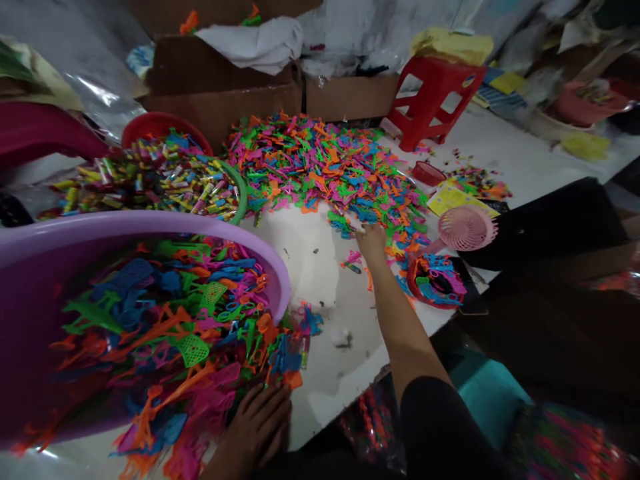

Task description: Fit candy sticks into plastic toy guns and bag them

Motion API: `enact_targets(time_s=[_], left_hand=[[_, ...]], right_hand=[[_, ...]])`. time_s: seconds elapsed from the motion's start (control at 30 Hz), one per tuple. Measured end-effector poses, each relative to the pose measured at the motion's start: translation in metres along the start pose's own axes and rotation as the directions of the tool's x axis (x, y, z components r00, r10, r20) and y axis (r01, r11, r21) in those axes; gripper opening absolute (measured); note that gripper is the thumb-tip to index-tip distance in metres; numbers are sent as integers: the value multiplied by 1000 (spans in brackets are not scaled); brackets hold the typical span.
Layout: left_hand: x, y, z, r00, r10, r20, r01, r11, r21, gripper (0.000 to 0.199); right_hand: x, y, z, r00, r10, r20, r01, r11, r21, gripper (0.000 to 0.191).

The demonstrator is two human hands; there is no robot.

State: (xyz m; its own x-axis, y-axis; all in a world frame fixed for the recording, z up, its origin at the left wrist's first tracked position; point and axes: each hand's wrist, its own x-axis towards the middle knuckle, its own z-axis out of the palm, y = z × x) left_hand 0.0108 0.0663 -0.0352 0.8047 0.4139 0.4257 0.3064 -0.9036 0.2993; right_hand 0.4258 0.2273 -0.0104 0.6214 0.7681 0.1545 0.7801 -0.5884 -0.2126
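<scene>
My left hand [263,420] lies with fingers stretched out against small plastic toys [200,373] in bright orange, green, blue and pink. These spill over the lip of a tipped purple tub [280,273]. My right arm reaches forward across the white table [310,253]. At the near edge of a big heap of similar toys [320,160], my right hand [373,241] touches a few blue and green pieces, its fingers partly extended and small in view. A small pink and blue cluster of toys [353,261] sits just left of my right wrist.
Behind the tub, a green-rimmed basin [240,190] holds many small coloured tubes [150,177]. A red bowl of toys [435,283], a pink fan [467,228] and a black box [545,227] stand right. Cardboard boxes [220,107] and a red stool [430,97] line the back.
</scene>
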Motion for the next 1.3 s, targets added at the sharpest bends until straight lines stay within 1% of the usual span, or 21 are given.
enact_targets(time_s=[0.07, 0.13, 0.2, 0.27, 0.33, 0.43, 0.53, 0.6, 0.67, 0.73, 0.83, 0.93, 0.97, 1.0, 1.07, 1.1, 1.13, 1.17, 1.2, 1.23, 1.3], left_hand=[[1, 0, 0, 1000, 15, -1, -15, 1000, 10, 28], [2, -2, -2, 1000, 26, 7, -26, 999, 29, 28], [1, -4, -4, 998, 49, 27, -51, 997, 61, 30], [0, -7, -5, 992, 96, 84, -103, 990, 93, 33], [-2, -11, -6, 984, 126, 124, -140, 984, 109, 37], [-3, -14, -6, 981, 145, 126, -160, 980, 116, 39], [-5, -15, -5, 980, 148, 132, -165, 978, 129, 38], [-6, -14, -5, 979, 138, 151, -160, 977, 141, 39], [-7, -13, -3, 974, 134, 185, -161, 976, 144, 40], [-8, -12, -2, 983, 105, 151, -125, 983, 135, 38], [-7, -12, -1, 991, 106, 87, -116, 986, 122, 37], [-7, -14, -3, 973, 167, 157, -190, 972, 140, 40], [-7, -14, -4, 971, 168, 172, -194, 970, 144, 40], [-7, -14, -4, 975, 149, 165, -173, 974, 144, 40], [-6, -14, -4, 980, 129, 153, -149, 980, 131, 39], [-6, -13, -3, 982, 126, 140, -143, 983, 117, 38], [-5, -12, -2, 986, 118, 116, -130, 986, 101, 37], [-4, -10, -1, 991, 100, 85, -107, 991, 85, 35], [-3, -9, -1, 995, 84, 58, -88, 994, 69, 33], [-2, -8, 0, 996, 77, 46, -80, 995, 57, 32], [-1, -7, 1, 998, 60, 33, -62, 997, 44, 30]], right_hand=[[9, 1, 1, 1000, 23, 14, -22, 999, -35, 33], [18, 1, 0, 1000, -4, 29, 6, 997, -72, 28], [24, 1, -4, 999, -17, -40, 13, 996, -93, 28], [26, 3, -9, 988, 19, -154, -32, 996, -83, 29], [26, 7, -13, 971, 79, -224, -91, 995, -43, 28], [26, 15, -17, 950, 154, -271, -147, 988, 46, 26], [28, 24, -18, 913, 257, -315, -200, 958, 203, 25], [32, 29, -16, 894, 348, -284, -230, 898, 375, 25], [37, 32, -13, 885, 420, -203, -251, 795, 552, 27], [41, 33, -10, 876, 463, -136, -257, 686, 680, 28], [44, 30, -10, 872, 476, -118, -214, 585, 782, 28], [39, 19, -18, 863, 490, -122, -160, 494, 855, 29], [35, 13, -23, 867, 484, -119, -139, 464, 875, 28], [27, 7, -29, 886, 451, -109, -118, 445, 888, 27], [5, -6, -43, 959, 279, -57, -86, 474, 876, 24], [-11, -13, -50, 989, 149, -8, -73, 529, 846, 22], [-29, -19, -57, 998, 15, 57, -54, 604, 795, 21], [-49, -24, -64, 989, -86, 121, -29, 687, 726, 19], [-70, -29, -71, 973, -150, 176, 4, 772, 636, 17], [-91, -33, -77, 958, -182, 223, 34, 841, 540, 16], [-131, -38, -86, 923, -219, 316, 92, 924, 371, 14]])
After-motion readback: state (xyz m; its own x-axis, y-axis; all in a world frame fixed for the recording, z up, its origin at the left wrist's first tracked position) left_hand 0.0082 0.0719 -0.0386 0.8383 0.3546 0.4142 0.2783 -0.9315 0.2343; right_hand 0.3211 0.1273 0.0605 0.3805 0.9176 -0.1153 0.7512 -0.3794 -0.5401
